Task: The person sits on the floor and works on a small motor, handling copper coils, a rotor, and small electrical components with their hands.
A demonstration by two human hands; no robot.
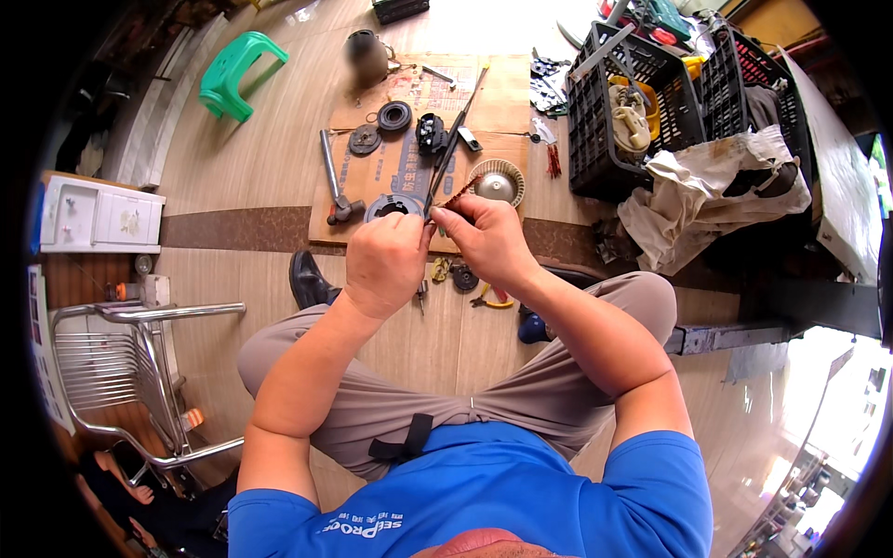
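My left hand (383,262) and my right hand (486,238) are raised together in front of me, above my knees. Between their fingertips they pinch a small reddish-brown wire or coil piece (453,197). I cannot make out its exact shape. Just beyond the hands, a flattened cardboard sheet (502,98) lies on the tiled floor with a black ring part (394,115), a dark disc (364,139), a round silver fan wheel (498,182), a hammer (335,181) and a long thin rod (458,130) on it.
Two black plastic crates (595,139) with parts and a crumpled cloth (707,191) stand at the right. A green stool (237,74) is far left, a metal chair (130,372) near left, a dark jug (366,56) at the back. Pliers (491,298) lie by my knees.
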